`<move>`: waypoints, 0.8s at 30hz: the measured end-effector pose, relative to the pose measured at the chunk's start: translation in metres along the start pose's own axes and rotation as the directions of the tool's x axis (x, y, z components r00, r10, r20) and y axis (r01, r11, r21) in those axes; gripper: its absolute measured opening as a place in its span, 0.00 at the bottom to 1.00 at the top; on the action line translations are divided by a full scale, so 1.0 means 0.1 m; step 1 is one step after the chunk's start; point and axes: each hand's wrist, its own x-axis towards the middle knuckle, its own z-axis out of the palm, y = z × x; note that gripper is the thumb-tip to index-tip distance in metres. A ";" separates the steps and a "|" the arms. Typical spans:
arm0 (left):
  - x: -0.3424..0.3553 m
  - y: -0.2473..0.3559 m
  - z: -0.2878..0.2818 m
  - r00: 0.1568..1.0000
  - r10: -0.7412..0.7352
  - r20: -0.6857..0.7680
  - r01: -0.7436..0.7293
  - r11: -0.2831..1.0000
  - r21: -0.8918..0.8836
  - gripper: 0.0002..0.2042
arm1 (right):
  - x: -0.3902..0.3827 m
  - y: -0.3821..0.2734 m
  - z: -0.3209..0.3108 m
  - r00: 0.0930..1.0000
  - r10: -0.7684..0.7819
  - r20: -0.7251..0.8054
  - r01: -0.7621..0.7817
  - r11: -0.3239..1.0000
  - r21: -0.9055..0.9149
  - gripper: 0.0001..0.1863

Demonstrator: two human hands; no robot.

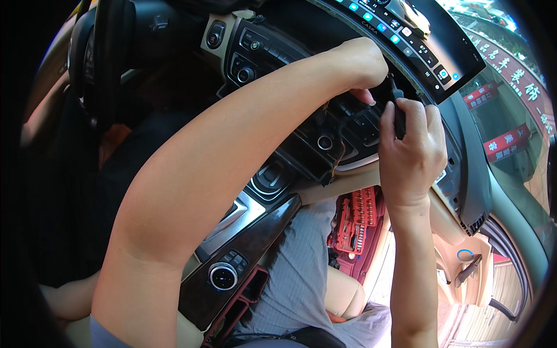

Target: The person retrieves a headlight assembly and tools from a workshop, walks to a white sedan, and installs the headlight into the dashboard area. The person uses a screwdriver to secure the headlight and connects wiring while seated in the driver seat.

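My left arm reaches across the car's centre console to the dashboard, just below a wide display screen [400, 37]. My left hand [361, 62] is bent down at the wrist over the dash opening. Only one fingertip shows below it; the other fingers are hidden. Close by on the right, my right hand [413, 136] is closed round a dark screwdriver [398, 94]. Its shaft points up toward the gap under the screen, by my left hand; where its tip ends is hard to see. Below both hands, a black control panel [322, 139] sits with thin loose wires [336, 162] hanging beside it.
A red tool kit [364, 209] with rows of bits lies open beside my grey-trousered leg [290, 261]. The gear console carries a round control knob [223, 276]. At left is the steering wheel [104, 58]; at right, the windscreen pillar [513, 232] and open door [464, 275].
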 end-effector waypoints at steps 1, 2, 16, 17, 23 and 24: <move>0.01 -0.01 0.00 1.000 0.015 0.001 -0.015 1.000 -0.024 0.11 | 0.03 -0.03 -0.01 1.000 0.000 0.016 0.001 1.000 -0.027 0.09; 0.02 -0.02 0.00 1.000 0.024 0.005 -0.024 0.998 -0.055 0.11 | 0.07 -0.07 -0.02 0.999 -0.002 0.042 0.005 0.998 -0.069 0.11; -0.47 -0.14 -0.46 0.981 0.184 0.070 -0.168 0.968 -0.187 0.19 | 0.12 -0.38 0.39 0.997 0.076 0.001 -0.074 0.977 0.201 0.06; -0.62 -0.14 -0.44 0.978 0.206 -0.026 -0.207 0.973 -0.097 0.19 | 0.13 -0.40 0.43 0.994 0.105 -0.019 -0.099 0.972 0.215 0.06; -0.91 -0.35 -0.03 0.678 0.687 -0.260 -0.595 0.721 0.354 0.22 | 0.17 -0.42 0.59 0.970 0.236 -0.051 -0.210 0.928 0.307 0.08; -0.88 -0.39 0.00 0.651 0.715 -0.255 -0.616 0.694 0.374 0.21 | 0.16 -0.40 0.60 0.972 0.232 -0.043 -0.207 0.925 0.320 0.11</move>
